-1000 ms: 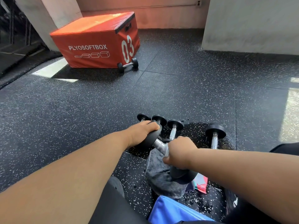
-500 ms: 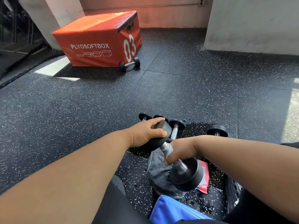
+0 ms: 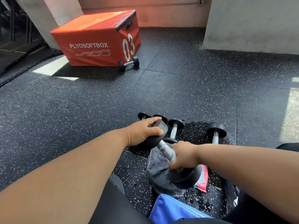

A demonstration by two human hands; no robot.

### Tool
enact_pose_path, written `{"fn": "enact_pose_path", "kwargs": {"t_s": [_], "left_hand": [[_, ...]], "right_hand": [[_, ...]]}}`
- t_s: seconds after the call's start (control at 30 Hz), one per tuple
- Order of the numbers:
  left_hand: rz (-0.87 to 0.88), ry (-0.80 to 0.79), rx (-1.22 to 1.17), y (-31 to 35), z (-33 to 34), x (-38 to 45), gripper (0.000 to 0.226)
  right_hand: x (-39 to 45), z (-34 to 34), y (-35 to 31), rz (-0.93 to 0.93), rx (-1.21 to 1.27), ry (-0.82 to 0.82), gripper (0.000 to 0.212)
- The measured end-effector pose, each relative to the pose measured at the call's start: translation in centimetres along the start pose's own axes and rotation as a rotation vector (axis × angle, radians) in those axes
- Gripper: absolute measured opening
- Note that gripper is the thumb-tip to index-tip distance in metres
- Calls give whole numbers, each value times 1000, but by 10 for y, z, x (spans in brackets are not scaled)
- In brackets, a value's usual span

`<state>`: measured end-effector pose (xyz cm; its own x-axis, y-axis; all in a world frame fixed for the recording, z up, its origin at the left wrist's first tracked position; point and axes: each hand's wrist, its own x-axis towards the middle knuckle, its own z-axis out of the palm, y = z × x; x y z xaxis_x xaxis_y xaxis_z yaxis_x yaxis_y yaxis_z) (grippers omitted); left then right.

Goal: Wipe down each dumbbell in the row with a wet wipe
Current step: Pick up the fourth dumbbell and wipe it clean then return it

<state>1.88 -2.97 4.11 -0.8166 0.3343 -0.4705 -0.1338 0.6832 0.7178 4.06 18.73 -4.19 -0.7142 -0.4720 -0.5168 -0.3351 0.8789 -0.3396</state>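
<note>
My left hand (image 3: 142,132) cups the far black rubber head of the chrome-handled dumbbell (image 3: 165,147), fingers curled over its rim. My right hand (image 3: 183,156) wraps the handle low, fingers closed round it; whether a wipe sits inside, I cannot tell. The bar's long axis runs from far-left down to near-right, its near head over the grey cloth (image 3: 159,172). The row of dumbbells (image 3: 175,126) lies just beyond, open floor (image 3: 178,88) past that.
</note>
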Motion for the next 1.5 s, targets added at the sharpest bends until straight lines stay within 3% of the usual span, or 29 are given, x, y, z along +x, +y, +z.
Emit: {"fn": "enact_pose_path", "kwargs": {"t_s": [0.17, 0.33, 0.5, 0.63, 0.7, 0.83, 1.07, 1.23, 1.33, 1.5], "left_hand": [[-13, 16, -8, 2, 4, 5, 99], [-19, 30, 12, 3, 8, 9, 96], [-61, 84, 33, 12, 14, 6, 98], [-123, 154, -42, 17, 22, 4, 58], [-178, 189, -91, 20, 24, 3, 56], [-326, 130, -281, 15, 24, 4, 71], [-456, 89, -416, 8, 20, 4, 68], [-443, 84, -405, 10, 20, 4, 70], [-410, 88, -387, 7, 19, 3, 73], [-220, 105, -246, 9, 14, -4, 51]], "right_hand": [[-2, 5, -15, 123, 110, 208, 38], [-2, 8, -27, 88, 77, 404, 40], [-4, 8, -28, 91, 28, 442, 38], [-5, 12, -29, 122, -31, 511, 27], [-5, 13, -29, 122, -67, 514, 25], [-4, 11, -25, 134, -172, 433, 15], [-2, 4, -18, 184, -394, 291, 24], [-4, 0, -10, 203, -355, 181, 40], [0, -3, -3, 195, -352, 88, 62], [6, -9, 8, 144, -314, -106, 85]]}}
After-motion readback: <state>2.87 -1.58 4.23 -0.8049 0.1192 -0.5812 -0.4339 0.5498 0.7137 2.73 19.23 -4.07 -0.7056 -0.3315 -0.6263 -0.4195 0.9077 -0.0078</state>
